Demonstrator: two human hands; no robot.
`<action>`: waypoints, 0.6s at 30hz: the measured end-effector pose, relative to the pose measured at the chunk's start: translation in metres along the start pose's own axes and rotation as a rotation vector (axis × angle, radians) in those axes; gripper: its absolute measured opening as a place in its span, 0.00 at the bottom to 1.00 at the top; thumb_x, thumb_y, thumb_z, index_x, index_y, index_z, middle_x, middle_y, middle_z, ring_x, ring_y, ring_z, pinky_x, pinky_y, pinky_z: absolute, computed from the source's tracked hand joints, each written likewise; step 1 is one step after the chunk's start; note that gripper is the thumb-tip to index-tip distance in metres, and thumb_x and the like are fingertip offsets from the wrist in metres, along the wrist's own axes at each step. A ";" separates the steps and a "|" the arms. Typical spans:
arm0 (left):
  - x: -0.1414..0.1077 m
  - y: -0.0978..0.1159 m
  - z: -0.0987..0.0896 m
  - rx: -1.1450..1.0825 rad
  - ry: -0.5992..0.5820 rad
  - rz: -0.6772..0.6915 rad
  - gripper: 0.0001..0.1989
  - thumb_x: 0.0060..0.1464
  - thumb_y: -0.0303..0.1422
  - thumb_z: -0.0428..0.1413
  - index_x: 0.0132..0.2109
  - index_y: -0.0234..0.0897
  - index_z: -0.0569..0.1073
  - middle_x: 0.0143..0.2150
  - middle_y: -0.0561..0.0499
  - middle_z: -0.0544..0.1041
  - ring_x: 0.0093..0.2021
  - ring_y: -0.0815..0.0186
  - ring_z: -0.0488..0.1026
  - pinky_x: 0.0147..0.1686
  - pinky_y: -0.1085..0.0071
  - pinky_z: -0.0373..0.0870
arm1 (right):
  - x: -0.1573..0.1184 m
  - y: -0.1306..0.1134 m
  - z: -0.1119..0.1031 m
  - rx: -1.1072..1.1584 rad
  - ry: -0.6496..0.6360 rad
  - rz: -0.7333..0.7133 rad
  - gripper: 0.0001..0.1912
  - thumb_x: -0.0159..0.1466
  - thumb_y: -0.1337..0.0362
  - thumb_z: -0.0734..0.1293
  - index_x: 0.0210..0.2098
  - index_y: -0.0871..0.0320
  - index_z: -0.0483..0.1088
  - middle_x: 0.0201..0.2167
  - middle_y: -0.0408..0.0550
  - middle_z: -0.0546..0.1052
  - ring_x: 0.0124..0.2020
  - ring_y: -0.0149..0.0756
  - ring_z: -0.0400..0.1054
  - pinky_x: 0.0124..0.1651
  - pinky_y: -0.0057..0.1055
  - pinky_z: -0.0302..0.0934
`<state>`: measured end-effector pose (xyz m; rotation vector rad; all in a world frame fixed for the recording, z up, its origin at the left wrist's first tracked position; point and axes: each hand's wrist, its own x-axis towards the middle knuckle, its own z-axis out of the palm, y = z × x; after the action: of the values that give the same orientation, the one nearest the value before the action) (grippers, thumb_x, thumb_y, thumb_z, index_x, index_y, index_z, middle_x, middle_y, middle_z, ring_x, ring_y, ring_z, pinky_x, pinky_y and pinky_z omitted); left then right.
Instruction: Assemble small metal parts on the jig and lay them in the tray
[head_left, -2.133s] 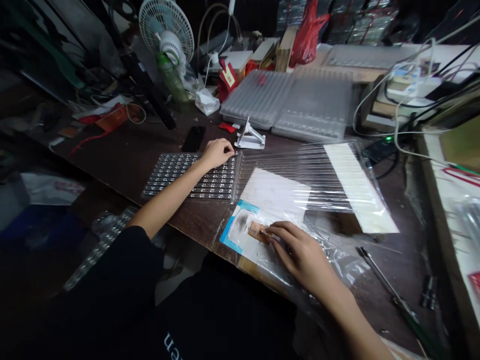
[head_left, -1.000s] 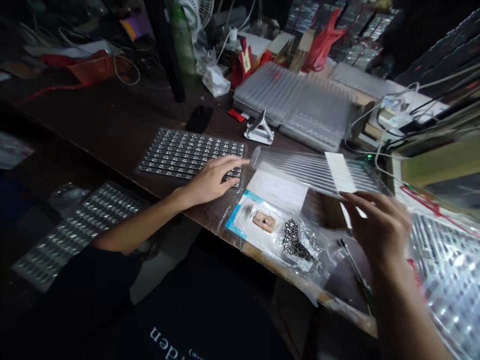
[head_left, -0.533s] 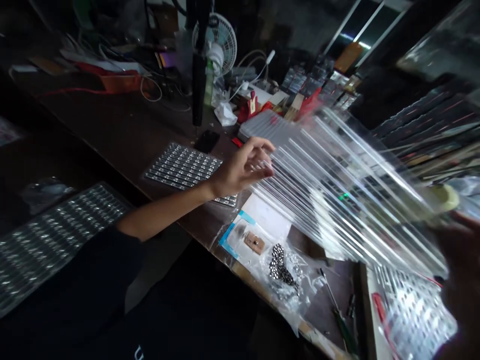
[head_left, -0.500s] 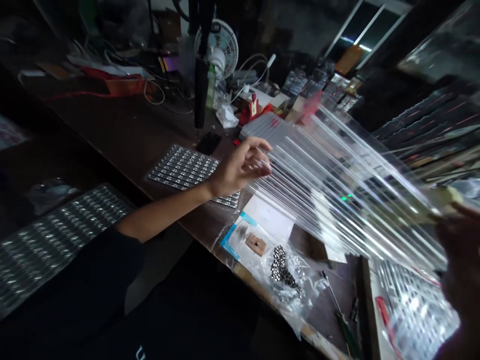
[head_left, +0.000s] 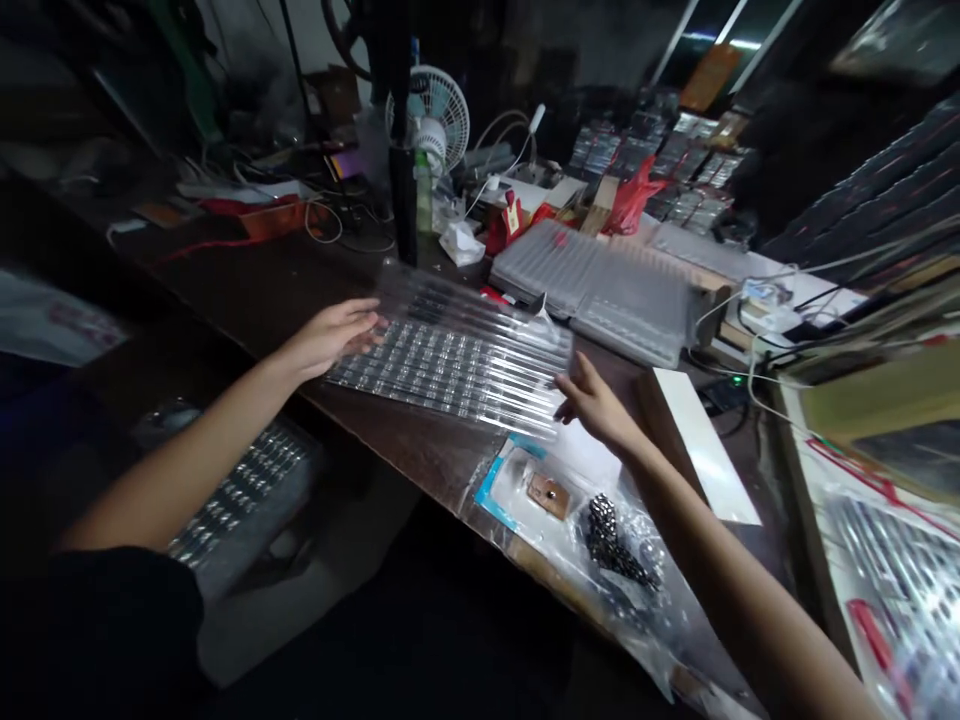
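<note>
Here at the bench [head_left: 390, 445], the clear ridged plastic sheet [head_left: 480, 345] lies a little askew right on top of the tray of small metal parts [head_left: 442, 378], with the rows showing through it. The left hand [head_left: 330, 338] is out at the sheet's left edge, its fingers [head_left: 360, 322] spread wide, tips at or barely against the plastic. The right hand [head_left: 596, 405] is at the near right corner, fingers open as well, closed on nothing I can see. Neither hand has a real grip, and that's the danger: this sheet looks light and springy, so a nudge from one side alone could skate it across the tray and knock parts out of line. Close by the right arm sit the clear bag of dark small parts [head_left: 615, 545] and the tan pad [head_left: 547, 495] on its white sheet [head_left: 592, 465]; one careless sweep of that forearm could drag the bag and spill those bits across the bench.
</note>
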<state>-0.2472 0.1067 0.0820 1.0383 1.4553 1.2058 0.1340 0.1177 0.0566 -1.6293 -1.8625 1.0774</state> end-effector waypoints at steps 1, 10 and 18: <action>0.002 -0.001 -0.006 0.000 -0.004 -0.033 0.16 0.61 0.26 0.57 0.56 0.35 0.72 0.46 0.43 0.79 0.32 0.71 0.77 0.25 0.80 0.71 | 0.009 0.000 0.008 -0.037 -0.043 0.060 0.37 0.71 0.56 0.55 0.73 0.60 0.34 0.47 0.56 0.79 0.26 0.36 0.76 0.28 0.32 0.72; 0.014 -0.014 -0.043 0.032 0.009 -0.024 0.17 0.59 0.26 0.59 0.56 0.33 0.73 0.46 0.42 0.80 0.32 0.71 0.79 0.26 0.82 0.72 | 0.049 -0.001 0.044 -0.320 -0.112 0.067 0.29 0.70 0.56 0.60 0.67 0.62 0.57 0.52 0.57 0.79 0.49 0.43 0.75 0.51 0.34 0.65; 0.030 -0.039 -0.066 0.167 0.016 -0.045 0.20 0.60 0.30 0.58 0.58 0.33 0.70 0.49 0.40 0.80 0.40 0.66 0.80 0.34 0.75 0.77 | 0.061 -0.008 0.056 -0.542 -0.104 0.031 0.30 0.71 0.51 0.57 0.66 0.62 0.58 0.57 0.64 0.74 0.58 0.54 0.69 0.57 0.41 0.60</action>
<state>-0.3193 0.1176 0.0433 1.1035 1.6045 1.0766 0.0738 0.1615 0.0195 -1.9180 -2.3506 0.7105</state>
